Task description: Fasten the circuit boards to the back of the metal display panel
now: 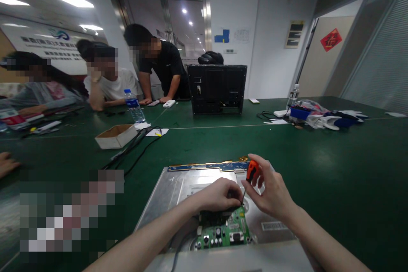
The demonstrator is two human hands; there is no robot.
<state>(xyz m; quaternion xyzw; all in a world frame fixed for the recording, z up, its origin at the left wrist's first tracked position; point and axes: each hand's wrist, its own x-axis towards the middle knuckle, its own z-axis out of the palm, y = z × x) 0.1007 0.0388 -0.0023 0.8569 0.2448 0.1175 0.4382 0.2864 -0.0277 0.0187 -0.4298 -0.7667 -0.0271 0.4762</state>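
The left hand (219, 195) curls over the far side of a green circuit board (225, 231), fingers bent in by the tip of a screwdriver (252, 171); I can't tell whether they pinch anything. The right hand (274, 189) grips that screwdriver between thumb and fingers, its shaft slanting down to the board's far right corner. The board, studded with dark and silvery parts, sits on a silver metal panel (168, 191); the handle's orange and black. Black cables (126, 148) lie beyond the panel's left edge, green tabletop (338, 178) beyond its right.
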